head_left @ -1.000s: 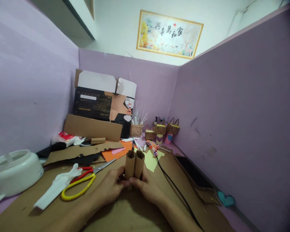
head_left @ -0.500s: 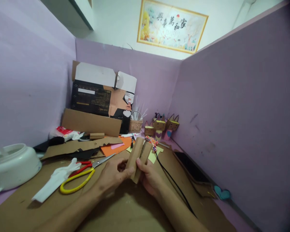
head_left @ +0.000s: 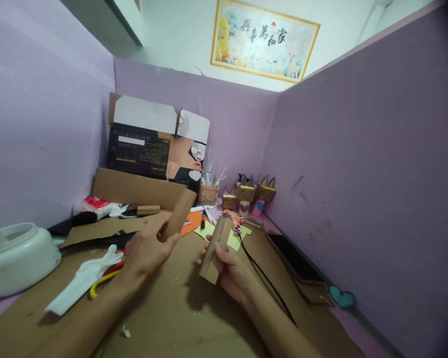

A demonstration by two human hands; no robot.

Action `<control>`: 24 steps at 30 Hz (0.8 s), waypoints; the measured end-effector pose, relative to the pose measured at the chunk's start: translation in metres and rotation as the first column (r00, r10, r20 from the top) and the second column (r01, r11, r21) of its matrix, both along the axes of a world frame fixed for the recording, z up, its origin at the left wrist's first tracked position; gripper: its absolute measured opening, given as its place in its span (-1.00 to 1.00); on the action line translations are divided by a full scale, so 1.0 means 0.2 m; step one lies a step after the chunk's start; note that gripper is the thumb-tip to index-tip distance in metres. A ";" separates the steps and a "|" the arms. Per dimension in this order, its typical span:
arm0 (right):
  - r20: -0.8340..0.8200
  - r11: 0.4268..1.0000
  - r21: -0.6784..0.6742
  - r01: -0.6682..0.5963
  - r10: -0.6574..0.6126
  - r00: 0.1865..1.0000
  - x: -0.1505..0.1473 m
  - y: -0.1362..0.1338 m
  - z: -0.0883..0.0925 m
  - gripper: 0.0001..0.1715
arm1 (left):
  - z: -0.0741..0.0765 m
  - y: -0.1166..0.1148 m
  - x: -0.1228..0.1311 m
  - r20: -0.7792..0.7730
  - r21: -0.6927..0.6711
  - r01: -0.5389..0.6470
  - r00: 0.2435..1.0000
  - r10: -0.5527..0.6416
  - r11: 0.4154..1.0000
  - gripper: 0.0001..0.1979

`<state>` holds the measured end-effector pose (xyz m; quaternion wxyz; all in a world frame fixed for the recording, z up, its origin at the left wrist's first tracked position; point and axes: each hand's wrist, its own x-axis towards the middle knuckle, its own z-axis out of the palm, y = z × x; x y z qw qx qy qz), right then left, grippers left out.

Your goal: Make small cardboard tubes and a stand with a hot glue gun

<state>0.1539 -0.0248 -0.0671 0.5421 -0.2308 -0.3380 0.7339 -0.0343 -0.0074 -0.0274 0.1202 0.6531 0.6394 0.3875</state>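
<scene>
My left hand (head_left: 145, 251) is closed round one brown cardboard tube (head_left: 179, 214), lifted and tilted up to the right above the brown cardboard sheet (head_left: 179, 318). My right hand (head_left: 229, 271) grips a second cardboard tube (head_left: 214, 251), tilted the same way, lower and to the right. The two tubes are apart, with a gap between them.
Yellow-handled scissors (head_left: 99, 290) and a white cloth (head_left: 84, 283) lie left of my left hand. A white pot (head_left: 15, 256) sits at far left. A printed box (head_left: 153, 149), a small basket (head_left: 209, 191), little cardboard figures (head_left: 252, 194), a black cable (head_left: 265, 278) and a phone (head_left: 293, 258) lie behind and right.
The two tubes stood pressed together on the sheet; both hands lifted them, then pulled them apart, the left hand carrying its tube up and leftward.
</scene>
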 end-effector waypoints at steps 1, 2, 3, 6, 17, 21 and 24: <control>0.005 1.000 -0.004 -0.009 0.009 1.000 0.00 0.00 0.00 -0.59 | 0.02 0.02 -0.03 -0.111 0.074 -0.121 0.985 0.128 0.990 -0.48; 0.012 1.000 -0.005 -0.017 0.018 1.000 0.01 0.00 0.00 -0.61 | 0.04 0.03 -0.05 -0.175 0.157 -0.207 0.956 0.234 0.966 -0.43; 0.020 1.000 -0.007 -0.025 0.026 0.999 0.01 0.00 0.00 -0.61 | 0.05 0.03 -0.06 -0.207 0.229 -0.251 0.932 0.299 0.941 -0.41; 0.027 0.999 -0.016 -0.033 0.034 0.999 0.01 0.00 -0.01 -0.60 | 0.04 -0.04 -0.01 -0.169 0.267 -0.136 0.968 0.185 0.954 -0.56; 0.041 0.991 0.124 0.057 -0.062 0.997 -0.02 -0.02 0.00 -0.51 | -0.14 -0.20 0.22 0.154 -0.070 0.361 0.925 -0.347 0.930 -0.57; 0.054 0.988 0.113 0.104 -0.110 0.992 -0.01 -0.02 0.01 -0.52 | -0.12 -0.20 0.21 0.056 -0.093 0.286 0.958 -0.282 0.954 -0.65; 0.047 0.969 0.115 0.217 -0.224 0.974 0.03 0.00 0.02 -0.54 | -0.11 -0.20 0.21 0.036 -0.101 0.252 0.968 -0.249 0.963 -0.64</control>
